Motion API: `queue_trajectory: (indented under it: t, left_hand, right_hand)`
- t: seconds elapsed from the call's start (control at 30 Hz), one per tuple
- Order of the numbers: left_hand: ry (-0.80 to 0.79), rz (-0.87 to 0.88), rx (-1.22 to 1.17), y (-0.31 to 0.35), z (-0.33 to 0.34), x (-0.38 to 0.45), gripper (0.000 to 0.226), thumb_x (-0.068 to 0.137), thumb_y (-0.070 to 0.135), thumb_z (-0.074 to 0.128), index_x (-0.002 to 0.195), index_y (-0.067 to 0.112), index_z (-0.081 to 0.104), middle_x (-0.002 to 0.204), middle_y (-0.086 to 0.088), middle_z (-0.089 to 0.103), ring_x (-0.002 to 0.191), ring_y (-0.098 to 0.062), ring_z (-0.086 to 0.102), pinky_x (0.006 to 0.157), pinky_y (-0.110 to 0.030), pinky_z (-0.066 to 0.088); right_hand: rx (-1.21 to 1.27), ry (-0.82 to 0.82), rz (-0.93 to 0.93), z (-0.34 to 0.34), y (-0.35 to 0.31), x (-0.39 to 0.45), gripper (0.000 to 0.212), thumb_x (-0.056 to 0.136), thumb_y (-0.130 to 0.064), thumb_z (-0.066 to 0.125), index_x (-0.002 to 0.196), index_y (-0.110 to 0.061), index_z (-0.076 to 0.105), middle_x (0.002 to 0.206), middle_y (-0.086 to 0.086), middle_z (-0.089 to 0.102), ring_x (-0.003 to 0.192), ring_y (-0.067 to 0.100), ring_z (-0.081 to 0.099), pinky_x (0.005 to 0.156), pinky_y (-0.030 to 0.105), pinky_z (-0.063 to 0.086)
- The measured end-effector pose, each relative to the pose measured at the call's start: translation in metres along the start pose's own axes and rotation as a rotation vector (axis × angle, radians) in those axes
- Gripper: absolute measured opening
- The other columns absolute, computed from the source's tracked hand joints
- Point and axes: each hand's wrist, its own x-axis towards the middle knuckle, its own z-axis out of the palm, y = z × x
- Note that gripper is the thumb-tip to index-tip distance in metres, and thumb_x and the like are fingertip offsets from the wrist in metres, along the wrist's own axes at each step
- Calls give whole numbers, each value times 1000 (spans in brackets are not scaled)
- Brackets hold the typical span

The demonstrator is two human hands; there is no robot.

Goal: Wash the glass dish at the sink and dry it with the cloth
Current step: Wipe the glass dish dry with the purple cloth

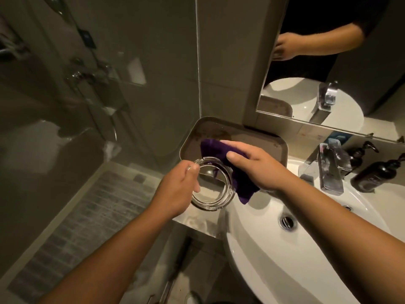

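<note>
Nearest the camera, the left hand (pixel 178 189) pinches the rim of the round clear glass dish (pixel 211 185), holding it tilted over the counter edge just left of the white ceramic sink (pixel 306 249), probably so its bowl faces the right hand (pixel 254 165), which clutches the purple cloth (pixel 221 154) against the dish's far rim. Beyond, a brown plastic tray (pixel 258 137) sits close behind; the chrome tap (pixel 328 167) and dark pump bottles (pixel 377 172) stand well clear.

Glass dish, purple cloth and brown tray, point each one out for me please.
glass dish (pixel 210 195): head view, clear bottom of the dish.
purple cloth (pixel 213 150): head view, upper fold beside the fingers.
brown tray (pixel 192 137): head view, bare left part of its floor.
</note>
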Motion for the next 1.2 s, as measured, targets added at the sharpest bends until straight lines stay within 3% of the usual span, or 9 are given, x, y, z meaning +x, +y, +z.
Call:
queue_trajectory:
  t: [0.13,0.27,0.37,0.43,0.57,0.67,0.83,1.03,1.2]
  left_hand:
    - [68,8,38,13,-2,6,29,102,35,37,83,25,56,64,4,62,60,-4,54,65,-33,44]
    - [154,-24,15,26,14,4,29,101,36,37,83,22,55,63,6,60,63,-6,54,63,-31,42]
    - [280,-98,-97,32,28,7,31,101,35,36,85,16,55,63,5,59,66,-9,56,64,-29,41]
    - [362,-125,-206,38,38,11,31,101,32,36,85,14,56,65,3,60,69,-12,57,68,-29,42]
    - [429,-156,-364,50,58,5,30,103,30,33,92,12,55,70,1,61,68,-7,56,69,-21,41]
    - [381,-174,-423,50,65,-6,26,103,30,33,92,18,53,73,1,63,64,-4,54,70,-24,41]
    - [164,-125,-451,51,59,-11,19,104,33,34,97,24,49,82,-1,69,58,-5,53,62,-25,44]
    - [-15,-75,-500,62,46,-5,15,104,30,35,99,23,47,81,4,71,55,-3,54,59,-28,42]
    - [-154,2,-298,74,26,15,33,102,45,30,98,24,54,76,1,73,55,-8,56,60,-32,41]
  right_hand:
    - [56,38,-9,5,-5,-8,29,101,-37,50,120,-55,62,106,-16,73,99,16,69,87,39,54]
    - [203,185,11,18,-3,-19,28,100,-49,46,123,-54,61,102,-8,74,63,26,68,58,52,61]
    - [335,361,23,38,7,-28,31,100,-52,43,126,-51,60,105,-2,73,75,23,68,74,57,59]
    - [395,506,-11,53,14,-31,34,99,-46,42,129,-49,58,116,1,70,91,15,65,90,52,56]
    - [550,636,-17,59,8,-35,38,103,-29,42,137,-41,54,106,13,68,69,11,53,66,31,51]
    - [580,590,-38,45,10,-40,36,103,-24,46,133,-40,58,102,17,69,73,20,57,63,33,53]
    - [529,492,-44,11,16,-41,41,94,-18,59,132,-31,60,118,4,72,110,27,67,98,54,51]
    - [629,327,-140,-15,0,-41,41,90,5,55,119,-21,68,92,16,66,83,29,58,77,44,50]
    - [518,310,-113,-34,-4,-40,47,91,9,53,117,-26,70,87,11,70,79,24,62,70,36,53]
